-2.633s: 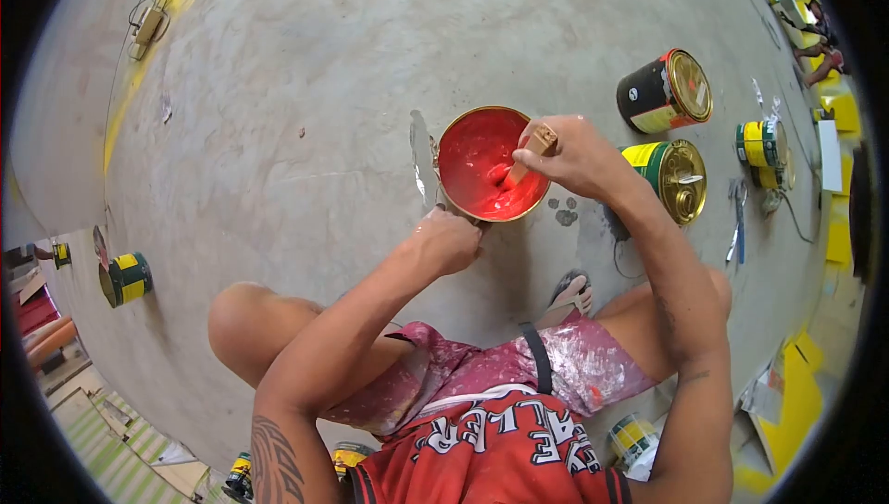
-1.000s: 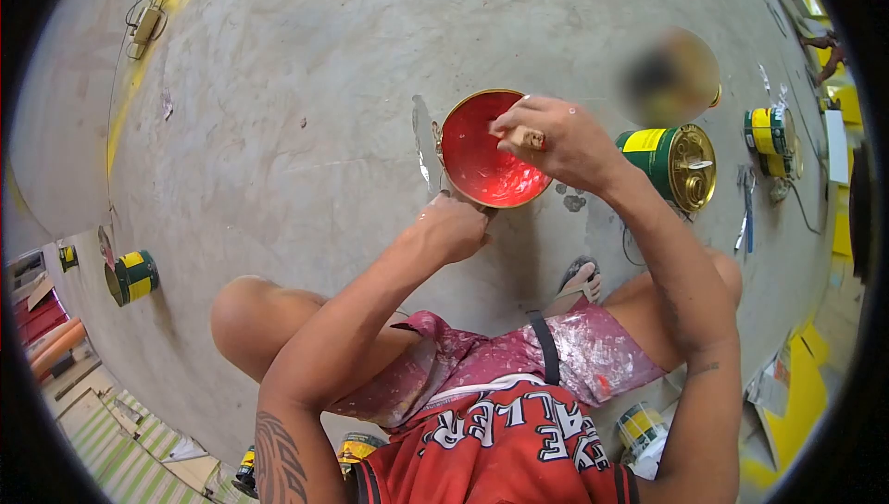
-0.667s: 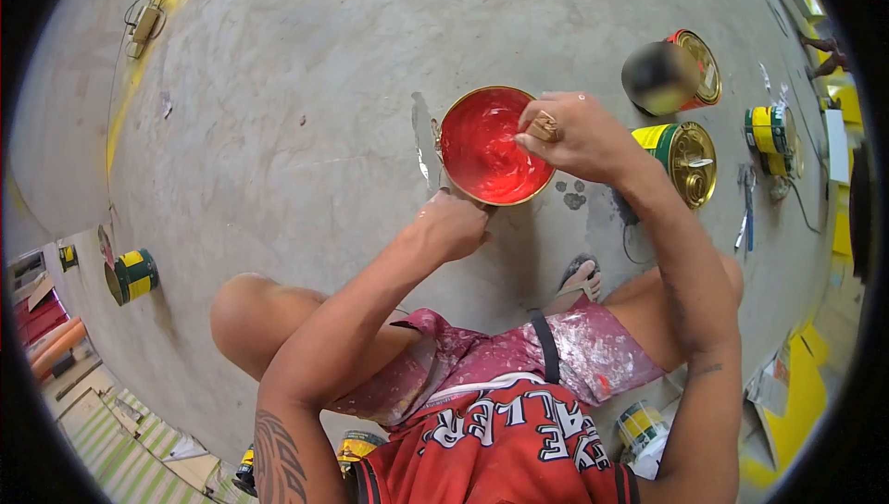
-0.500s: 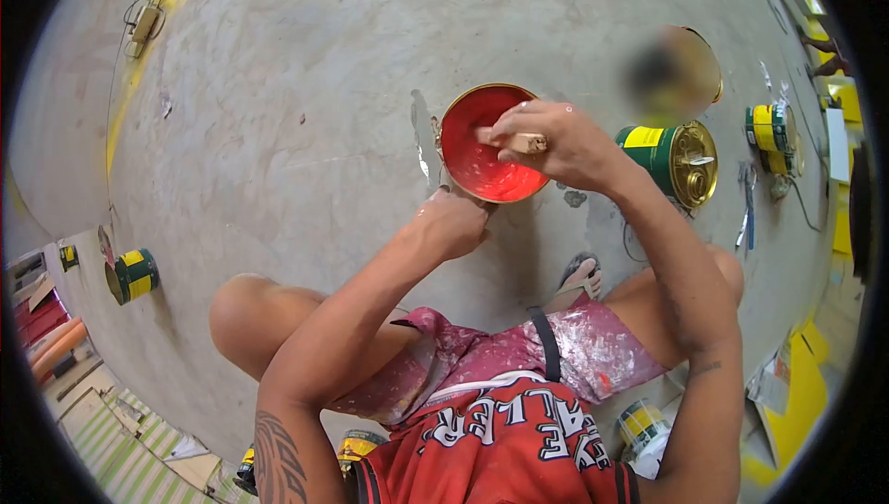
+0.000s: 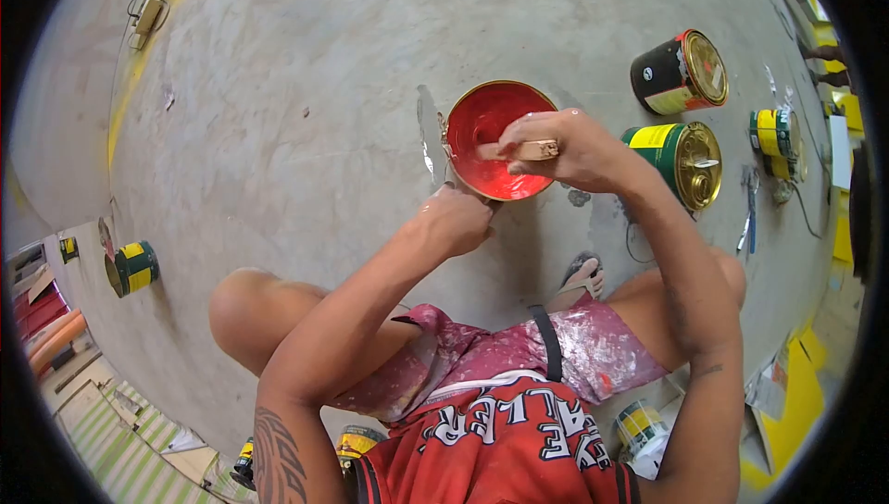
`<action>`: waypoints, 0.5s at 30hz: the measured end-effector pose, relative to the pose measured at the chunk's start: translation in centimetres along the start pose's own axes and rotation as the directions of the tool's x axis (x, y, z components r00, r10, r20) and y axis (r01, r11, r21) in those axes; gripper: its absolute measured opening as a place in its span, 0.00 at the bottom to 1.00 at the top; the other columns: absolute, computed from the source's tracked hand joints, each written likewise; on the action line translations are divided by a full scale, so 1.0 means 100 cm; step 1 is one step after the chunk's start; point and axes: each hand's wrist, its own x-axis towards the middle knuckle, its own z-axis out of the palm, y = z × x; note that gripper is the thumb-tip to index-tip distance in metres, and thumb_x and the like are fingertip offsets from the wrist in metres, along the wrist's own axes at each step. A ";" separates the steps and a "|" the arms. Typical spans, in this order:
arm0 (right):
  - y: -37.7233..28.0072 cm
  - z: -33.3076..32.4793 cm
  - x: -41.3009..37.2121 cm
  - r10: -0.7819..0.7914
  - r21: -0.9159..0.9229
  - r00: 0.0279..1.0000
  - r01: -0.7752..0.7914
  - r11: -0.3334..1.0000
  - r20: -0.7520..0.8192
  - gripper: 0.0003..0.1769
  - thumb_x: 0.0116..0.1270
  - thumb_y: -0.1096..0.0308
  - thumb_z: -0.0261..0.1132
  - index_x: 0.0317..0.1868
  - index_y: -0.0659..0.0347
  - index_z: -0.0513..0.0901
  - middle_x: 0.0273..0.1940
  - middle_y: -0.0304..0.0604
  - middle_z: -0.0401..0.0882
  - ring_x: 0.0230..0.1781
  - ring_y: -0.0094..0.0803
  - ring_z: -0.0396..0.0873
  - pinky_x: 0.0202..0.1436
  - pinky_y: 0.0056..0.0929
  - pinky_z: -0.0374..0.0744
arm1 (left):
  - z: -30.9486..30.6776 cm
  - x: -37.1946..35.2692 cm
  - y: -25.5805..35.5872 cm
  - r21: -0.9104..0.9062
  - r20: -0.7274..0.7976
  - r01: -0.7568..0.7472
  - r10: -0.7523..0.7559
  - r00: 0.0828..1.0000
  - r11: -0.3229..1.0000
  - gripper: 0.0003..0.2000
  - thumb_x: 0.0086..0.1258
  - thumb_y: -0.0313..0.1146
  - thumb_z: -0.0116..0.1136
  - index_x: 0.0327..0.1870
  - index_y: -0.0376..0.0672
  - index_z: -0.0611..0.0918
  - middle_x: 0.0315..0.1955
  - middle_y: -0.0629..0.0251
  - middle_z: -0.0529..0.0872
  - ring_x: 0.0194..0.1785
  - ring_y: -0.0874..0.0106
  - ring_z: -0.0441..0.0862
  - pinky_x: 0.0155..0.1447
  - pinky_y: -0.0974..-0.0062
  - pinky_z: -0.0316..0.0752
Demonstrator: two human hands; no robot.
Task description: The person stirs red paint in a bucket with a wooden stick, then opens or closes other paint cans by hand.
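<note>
A paint can [image 5: 470,100] stands before me with its round mouth facing up, coated red inside. Wet red paint [image 5: 505,182] lies in it. My left hand [image 5: 456,219] is closed at the can's near side, by the rim, its fingers partly hidden. Over the can's right side, my right hand [image 5: 567,145] grips a wooden stick [image 5: 534,150]. The stick's far end reaches into the can and is blurred by motion.
To the right are a black can [image 5: 656,76], a green can [image 5: 656,145] with a gold lid, and a smaller green can [image 5: 769,132]. A blue-handled tool [image 5: 752,222] lies nearby. Another green can [image 5: 134,269] lies at the left. A power strip [image 5: 148,16] sits far left.
My right hand has shifted slightly right and down with the wooden stick. The paint can has moved a little to the right in view. My left hand keeps its hold.
</note>
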 end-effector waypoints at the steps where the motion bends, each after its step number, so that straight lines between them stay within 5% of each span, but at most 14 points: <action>1: -0.004 -0.004 0.000 -0.001 0.001 1.000 0.001 1.000 0.002 0.14 0.69 0.65 0.74 0.52 0.61 0.87 0.46 0.48 0.89 0.42 0.42 0.86 0.50 0.36 0.83 | -0.002 0.000 0.001 -0.008 0.033 0.016 -0.016 0.999 1.000 0.17 0.72 0.44 0.66 0.51 0.41 0.88 0.44 0.54 0.92 0.48 0.54 0.90 0.58 0.53 0.81; 4: -0.022 -0.022 0.001 0.381 -0.194 0.920 -0.358 0.913 0.093 0.15 0.68 0.61 0.75 0.49 0.60 0.87 0.44 0.49 0.89 0.40 0.43 0.87 0.46 0.36 0.83 | -0.008 0.000 0.005 0.017 0.067 0.019 -0.020 0.998 1.000 0.17 0.72 0.44 0.65 0.52 0.41 0.88 0.44 0.54 0.92 0.49 0.54 0.90 0.58 0.53 0.82; 9: 0.000 -0.001 0.000 0.125 -0.387 0.970 -0.199 0.901 -0.209 0.13 0.69 0.63 0.74 0.50 0.59 0.87 0.45 0.48 0.88 0.42 0.45 0.87 0.47 0.38 0.84 | -0.004 0.002 0.003 0.022 0.044 -0.010 0.009 0.999 1.000 0.17 0.72 0.44 0.65 0.52 0.41 0.88 0.43 0.54 0.92 0.48 0.54 0.90 0.58 0.53 0.82; 11: 0.010 0.007 0.002 -0.073 -0.186 0.985 0.043 0.982 -0.156 0.13 0.66 0.67 0.73 0.50 0.59 0.87 0.46 0.51 0.89 0.45 0.48 0.87 0.48 0.41 0.83 | -0.003 0.001 0.002 0.021 0.068 0.007 -0.008 0.998 1.000 0.17 0.72 0.44 0.65 0.52 0.41 0.88 0.43 0.55 0.92 0.47 0.54 0.90 0.58 0.53 0.82; 13: 0.005 0.005 0.002 -0.081 -0.013 0.989 0.080 0.997 -0.121 0.12 0.67 0.68 0.74 0.50 0.59 0.88 0.45 0.50 0.89 0.45 0.45 0.87 0.49 0.39 0.83 | 0.006 0.001 -0.003 -0.006 -0.045 -0.029 0.029 0.999 1.000 0.17 0.72 0.45 0.65 0.52 0.41 0.88 0.43 0.55 0.92 0.48 0.54 0.90 0.58 0.54 0.82; 15: -0.007 -0.009 -0.002 0.239 0.084 0.968 -0.245 0.966 0.072 0.16 0.67 0.65 0.77 0.50 0.64 0.86 0.41 0.49 0.89 0.41 0.37 0.87 0.49 0.35 0.84 | 0.012 0.005 -0.007 0.008 -0.031 -0.033 0.033 0.999 0.999 0.17 0.72 0.44 0.65 0.52 0.41 0.88 0.43 0.55 0.92 0.48 0.54 0.90 0.58 0.54 0.82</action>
